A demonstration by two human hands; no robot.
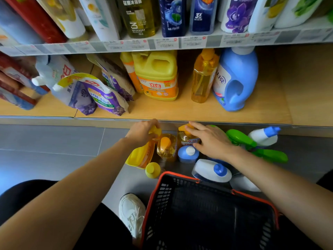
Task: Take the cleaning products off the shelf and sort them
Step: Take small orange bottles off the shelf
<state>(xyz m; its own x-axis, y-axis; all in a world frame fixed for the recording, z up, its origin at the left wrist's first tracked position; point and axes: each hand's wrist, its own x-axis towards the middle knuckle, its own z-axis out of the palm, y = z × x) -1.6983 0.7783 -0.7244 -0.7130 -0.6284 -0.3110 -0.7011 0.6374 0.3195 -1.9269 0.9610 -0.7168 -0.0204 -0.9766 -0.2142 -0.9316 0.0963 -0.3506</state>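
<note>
On the floor below the shelf, my left hand grips the top of a yellow jug. My right hand lies with straight fingers over an amber pump bottle. Between them stands another amber bottle. A blue-capped bottle, white bottles with blue caps and green spray bottles stand around my right hand. On the wooden shelf remain a big yellow jug, an amber bottle, a blue detergent bottle and purple refill pouches.
A black basket with an orange rim sits on the grey floor in front of me, next to my white shoe. An upper shelf holds several shampoo and soap bottles. Boxes lean at the shelf's far left.
</note>
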